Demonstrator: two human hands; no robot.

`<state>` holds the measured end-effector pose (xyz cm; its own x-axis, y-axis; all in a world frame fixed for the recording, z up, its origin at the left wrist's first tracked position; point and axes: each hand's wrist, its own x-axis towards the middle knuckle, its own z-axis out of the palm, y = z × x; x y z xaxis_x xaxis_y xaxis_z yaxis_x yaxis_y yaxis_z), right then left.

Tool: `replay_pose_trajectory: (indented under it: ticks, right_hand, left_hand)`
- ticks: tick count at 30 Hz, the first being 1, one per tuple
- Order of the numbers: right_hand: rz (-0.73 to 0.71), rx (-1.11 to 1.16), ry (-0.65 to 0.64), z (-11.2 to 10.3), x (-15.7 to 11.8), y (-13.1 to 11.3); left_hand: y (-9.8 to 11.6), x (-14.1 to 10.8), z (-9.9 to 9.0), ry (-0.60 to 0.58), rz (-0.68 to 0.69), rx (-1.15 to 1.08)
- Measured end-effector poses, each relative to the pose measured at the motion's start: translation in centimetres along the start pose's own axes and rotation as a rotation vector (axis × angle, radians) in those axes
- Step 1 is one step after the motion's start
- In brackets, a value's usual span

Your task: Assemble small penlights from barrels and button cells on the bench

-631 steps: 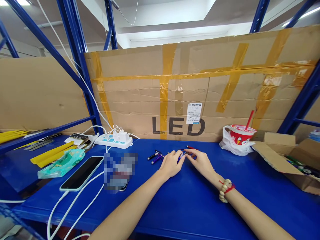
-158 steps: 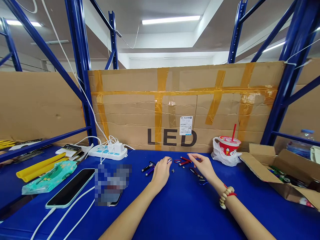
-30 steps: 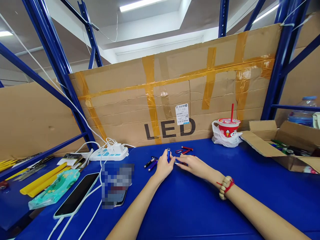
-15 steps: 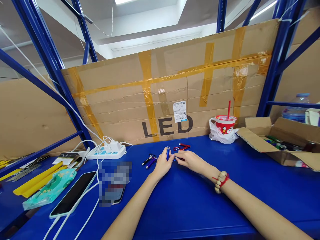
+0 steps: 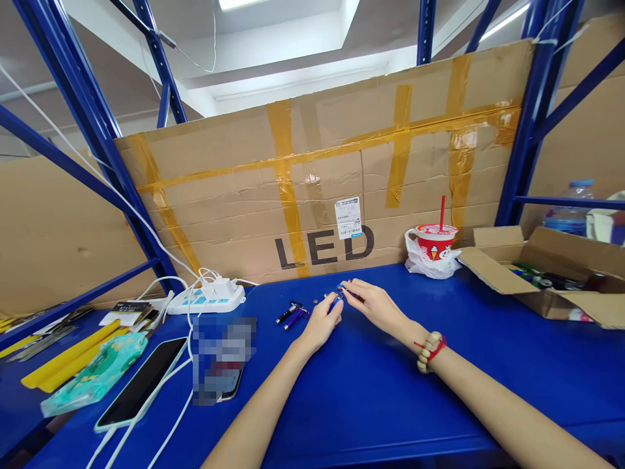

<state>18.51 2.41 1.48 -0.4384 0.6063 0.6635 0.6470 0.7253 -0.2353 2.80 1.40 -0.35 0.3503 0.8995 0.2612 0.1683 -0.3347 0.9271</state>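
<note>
Near the back of the blue table, my left hand [image 5: 322, 324] is closed around a slim blue metal tube [image 5: 334, 303], which looks like a mini keychain flashlight. My right hand [image 5: 374, 305], with a beaded bracelet on its wrist, pinches a small blue carabiner clip [image 5: 340, 288] just above the tube's end. Whether clip and tube are joined, I cannot make out. Left of my hands lie a black mini flashlight [image 5: 286, 315] and a purple mini flashlight [image 5: 293, 319] with a clip. My right hand mostly hides the red pieces behind it.
A white power strip [image 5: 195, 299] with cables sits at the back left. Phones, one being a pale-cased phone [image 5: 141, 384], and a teal packet [image 5: 97, 371] lie left. A red cup [image 5: 436, 242] in a plastic bag and an open cardboard box [image 5: 541, 296] stand right.
The blue tube has tilted from upright in my left hand. My right hand has risen slightly, and the blue clip now shows in its fingers. The view has shifted a little.
</note>
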Motion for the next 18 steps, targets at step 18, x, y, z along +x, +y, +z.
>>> replay_pose_trajectory:
  ticks: [18]
  right_hand:
    - [0.002, 0.024, -0.147, 0.5, -0.3, 0.7]
  left_hand:
    - [-0.3, 0.6, -1.1, 0.115, 0.088, 0.068]
